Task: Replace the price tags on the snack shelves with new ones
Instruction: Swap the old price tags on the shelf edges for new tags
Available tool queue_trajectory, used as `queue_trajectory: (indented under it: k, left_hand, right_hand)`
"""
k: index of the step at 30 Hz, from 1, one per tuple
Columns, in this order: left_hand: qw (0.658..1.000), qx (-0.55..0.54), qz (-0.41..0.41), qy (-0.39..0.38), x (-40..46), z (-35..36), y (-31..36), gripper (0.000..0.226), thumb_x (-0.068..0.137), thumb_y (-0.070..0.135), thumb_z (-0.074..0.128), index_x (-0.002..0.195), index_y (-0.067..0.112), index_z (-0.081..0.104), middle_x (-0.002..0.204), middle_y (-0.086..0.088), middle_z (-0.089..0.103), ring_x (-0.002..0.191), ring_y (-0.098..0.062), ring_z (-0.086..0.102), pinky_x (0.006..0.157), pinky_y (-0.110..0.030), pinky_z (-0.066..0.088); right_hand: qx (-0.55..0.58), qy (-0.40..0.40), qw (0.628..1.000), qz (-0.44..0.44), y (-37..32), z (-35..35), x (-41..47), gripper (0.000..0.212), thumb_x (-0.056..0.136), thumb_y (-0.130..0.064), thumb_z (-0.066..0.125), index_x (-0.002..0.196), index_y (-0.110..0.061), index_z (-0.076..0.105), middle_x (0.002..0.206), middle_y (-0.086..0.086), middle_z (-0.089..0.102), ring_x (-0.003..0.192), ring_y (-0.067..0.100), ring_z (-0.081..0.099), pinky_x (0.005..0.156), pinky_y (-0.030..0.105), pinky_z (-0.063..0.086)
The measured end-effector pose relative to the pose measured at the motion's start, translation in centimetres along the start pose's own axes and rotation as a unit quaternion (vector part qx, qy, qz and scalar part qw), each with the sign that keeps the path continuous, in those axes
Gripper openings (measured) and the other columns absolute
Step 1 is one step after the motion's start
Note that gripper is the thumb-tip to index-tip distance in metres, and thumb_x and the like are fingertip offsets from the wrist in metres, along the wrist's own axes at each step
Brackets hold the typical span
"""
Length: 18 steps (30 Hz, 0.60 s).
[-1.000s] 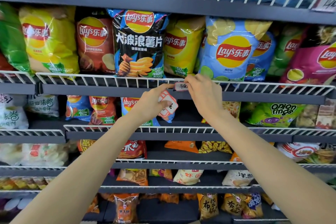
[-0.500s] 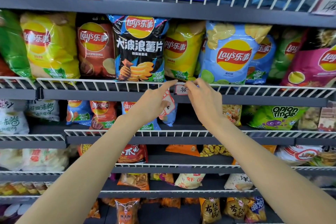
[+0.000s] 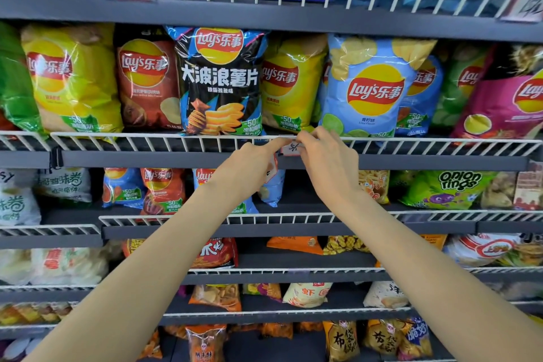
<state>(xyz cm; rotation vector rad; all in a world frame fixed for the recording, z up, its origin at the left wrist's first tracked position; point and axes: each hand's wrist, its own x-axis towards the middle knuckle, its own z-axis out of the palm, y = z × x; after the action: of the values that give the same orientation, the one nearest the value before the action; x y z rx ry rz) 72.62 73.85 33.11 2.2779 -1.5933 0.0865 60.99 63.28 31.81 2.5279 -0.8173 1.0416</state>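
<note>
Both hands meet at the white wire rail (image 3: 147,138) of the chip shelf. The right hand (image 3: 329,161) pinches a small price tag (image 3: 291,148) against the rail, below the black Lay's bag (image 3: 219,79). The left hand (image 3: 249,166) touches the tag with its forefinger while its other fingers grip another tag (image 3: 272,166).

A small white price tag (image 3: 291,149) with dark handwritten figures sits against the white wire rail (image 3: 147,141) of the chip shelf, just right of frame centre. A second tag (image 3: 271,166) (white with a red edge, mostly hidden) hangs just below and left of it.
</note>
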Motion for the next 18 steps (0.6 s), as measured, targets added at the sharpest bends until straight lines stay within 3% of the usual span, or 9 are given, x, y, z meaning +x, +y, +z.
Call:
queue_trajectory:
  k: [2, 4, 6, 10, 18]
  left_hand:
    - [1.000, 0.024, 0.006, -0.008, -0.1, -0.1, 0.0, 0.082, 0.086, -0.007, 0.039, 0.145, 0.041, 0.011, 0.066, -0.006, 0.046, 0.065, -0.030, 0.062, 0.063, -0.040, 0.056]
    - [0.998, 0.059, 0.008, -0.014, -0.2, -0.3, 0.2, 0.086, 0.084, -0.008, 0.045, 0.147, 0.038, 0.009, 0.063, -0.003, 0.041, 0.065, -0.029, 0.057, 0.057, -0.038, 0.049]
    - [0.996, 0.086, 0.013, -0.031, -0.2, -0.4, 0.4, 0.092, 0.079, -0.008, 0.054, 0.147, 0.035, 0.009, 0.068, -0.005, 0.048, 0.066, -0.027, 0.052, 0.055, -0.036, 0.045]
    - [0.992, 0.112, 0.024, -0.059, -0.1, -0.7, 0.6, 0.098, 0.077, -0.003, 0.062, 0.147, 0.034, 0.005, 0.084, -0.006, 0.060, 0.070, -0.026, 0.053, 0.061, -0.038, 0.048]
    - [0.993, 0.102, 0.020, -0.053, -0.2, -0.7, 0.3, 0.095, 0.080, -0.008, 0.054, 0.147, 0.038, 0.005, 0.077, -0.007, 0.056, 0.063, -0.025, 0.054, 0.058, -0.038, 0.052]
  right_hand:
    - [0.010, 0.003, 1.000, 0.006, 0.4, -0.1, 0.1, 0.020, 0.076, -0.009, 0.072, 0.094, -0.013, 0.064, 0.092, 0.007, 0.054, 0.080, 0.026, 0.055, 0.041, 0.020, 0.021]
    - [0.033, -0.002, 0.999, 0.014, 1.0, -0.5, 0.6, 0.020, 0.082, -0.014, 0.068, 0.101, -0.012, 0.061, 0.100, 0.009, 0.052, 0.089, 0.025, 0.054, 0.043, 0.025, 0.033]
    - [0.074, -0.032, 0.997, 0.008, 1.5, -1.0, 1.3, 0.024, 0.088, -0.021, 0.062, 0.110, -0.014, 0.059, 0.106, 0.006, 0.053, 0.099, 0.022, 0.052, 0.055, 0.031, 0.042]
    - [0.116, -0.091, 0.989, -0.020, 2.2, -1.3, 2.7, 0.026, 0.091, -0.029, 0.057, 0.114, -0.021, 0.064, 0.110, 0.001, 0.060, 0.108, 0.018, 0.051, 0.072, 0.033, 0.045]
    - [0.108, -0.102, 0.989, -0.025, 1.8, -1.5, 3.5, 0.017, 0.092, -0.026, 0.057, 0.102, -0.018, 0.068, 0.100, 0.002, 0.060, 0.098, 0.020, 0.053, 0.063, 0.028, 0.037]
